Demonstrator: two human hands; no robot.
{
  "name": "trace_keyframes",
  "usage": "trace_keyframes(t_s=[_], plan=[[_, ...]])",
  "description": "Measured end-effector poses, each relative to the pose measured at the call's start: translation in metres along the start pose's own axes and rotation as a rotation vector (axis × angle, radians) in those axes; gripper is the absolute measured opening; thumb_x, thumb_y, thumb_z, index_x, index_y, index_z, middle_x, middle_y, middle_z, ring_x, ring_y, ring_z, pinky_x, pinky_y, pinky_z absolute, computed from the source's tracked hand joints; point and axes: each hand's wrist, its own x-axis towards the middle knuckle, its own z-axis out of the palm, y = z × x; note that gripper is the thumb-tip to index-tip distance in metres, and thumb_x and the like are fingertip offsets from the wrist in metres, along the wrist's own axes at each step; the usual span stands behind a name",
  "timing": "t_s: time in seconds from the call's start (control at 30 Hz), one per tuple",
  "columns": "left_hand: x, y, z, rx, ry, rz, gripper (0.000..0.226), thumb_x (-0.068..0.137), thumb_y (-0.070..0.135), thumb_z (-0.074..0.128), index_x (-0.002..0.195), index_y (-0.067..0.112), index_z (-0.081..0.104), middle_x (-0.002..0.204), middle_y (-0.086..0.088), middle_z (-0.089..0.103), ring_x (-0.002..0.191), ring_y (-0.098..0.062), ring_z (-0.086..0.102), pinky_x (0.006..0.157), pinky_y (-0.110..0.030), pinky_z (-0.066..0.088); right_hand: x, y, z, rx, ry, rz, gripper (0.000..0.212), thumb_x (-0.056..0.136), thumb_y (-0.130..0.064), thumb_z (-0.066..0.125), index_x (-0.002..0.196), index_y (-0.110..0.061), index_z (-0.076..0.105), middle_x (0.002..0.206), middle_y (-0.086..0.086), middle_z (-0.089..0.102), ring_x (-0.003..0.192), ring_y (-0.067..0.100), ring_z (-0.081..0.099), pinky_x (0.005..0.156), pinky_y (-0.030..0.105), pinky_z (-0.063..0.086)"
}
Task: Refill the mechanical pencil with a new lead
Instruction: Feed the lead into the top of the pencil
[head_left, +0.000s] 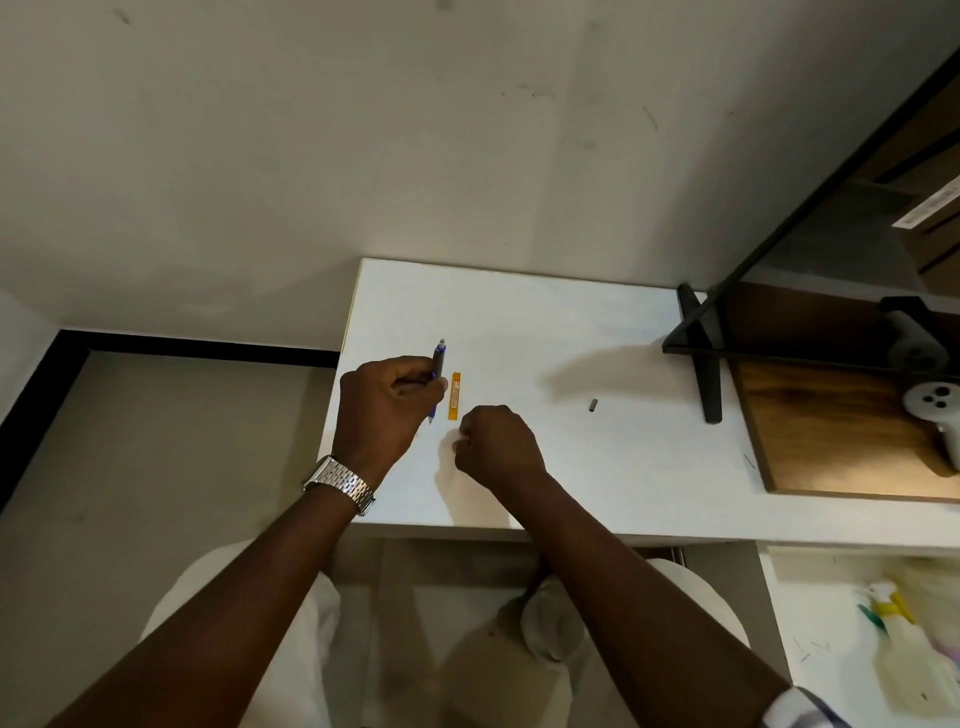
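A slim blue mechanical pencil was gripped by the left hand above the smooth white bench; the right hand was fisted beside a flat orange lead case.

Both bare forearms reach forward from the near edge and converge toward the middle. The left hand, with a metal watch on its wrist, is curled, knuckles up, gripping a pencil. The right hand sits just right and nearer, closed in a loose fist, thumb side facing left.
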Motion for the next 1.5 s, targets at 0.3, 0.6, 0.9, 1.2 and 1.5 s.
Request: trace_keyframes(t_s=[0.3, 0.6, 0.9, 1.2, 1.5], plan=[[-0.003, 0.003, 0.009, -0.018, -0.005, 0.025, 0.022, 0.085, 0.015, 0.082, 0.105, 0.006, 0.081, 0.092, -0.005, 0.081, 0.068, 0.012, 0.064, 0.068, 0.005, 0.046, -0.004, 0.019, 0.002, 0.017, 0.027, -0.002, 0.019, 0.095, -0.019, 0.068, 0.107, -0.008, 0.078, 0.106, 0.01, 0.076, 0.098, 0.027, 0.071, 0.076, 0.024, 0.042], [-0.006, 0.014, 0.015, -0.087, -0.029, -0.024, 0.012, 0.085, 0.011, 0.081, 0.096, 0.01, 0.082, 0.08, -0.007, 0.081, 0.074, -0.01, 0.075, 0.074, -0.015, 0.058, -0.006, 0.064, -0.041, 0.26, 0.306, 0.075, 0.015, 0.091, -0.02, 0.075, 0.1, -0.01, 0.082, 0.099, 0.009, 0.08, 0.092, 0.027, 0.074, 0.086, 0.035, 0.056], [-0.011, 0.023, 0.027, -0.093, -0.056, -0.005, 0.005, 0.084, 0.01, 0.08, 0.088, 0.012, 0.082, 0.073, -0.007, 0.08, 0.071, -0.018, 0.075, 0.075, -0.026, 0.058, 0.017, 0.126, -0.083, 0.072, 0.232, 0.379, 0.021, 0.086, -0.017, 0.074, 0.1, -0.001, 0.075, 0.102, 0.016, 0.077, 0.097, 0.036, 0.072, 0.083, 0.039, 0.06], [-0.013, 0.027, 0.023, -0.098, -0.062, 0.007, 0.009, 0.084, 0.011, 0.08, 0.092, 0.013, 0.083, 0.075, -0.005, 0.081, 0.074, -0.014, 0.074, 0.068, -0.009, 0.054, 0.033, 0.115, -0.086, 0.072, 0.176, 0.419, 0.014, 0.072, -0.007, 0.071, 0.084, -0.002, 0.064, 0.078, 0.011, 0.065, 0.081, 0.037, 0.069, 0.061, 0.031, 0.05], [-0.025, 0.028, 0.026, -0.108, -0.09, 0.003, 0.012, 0.083, 0.011, 0.081, 0.095, 0.013, 0.083, 0.081, 0.009, 0.079, 0.076, 0.009, 0.073, 0.075, -0.004, 0.052, -0.008, 0.08, -0.113, 1.087, 0.165, 0.468, 0.012, 0.076, -0.007, 0.073, 0.075, 0.005, 0.074, 0.073, 0.014, 0.068, 0.058, 0.021, 0.073, 0.058, 0.037, 0.063]])
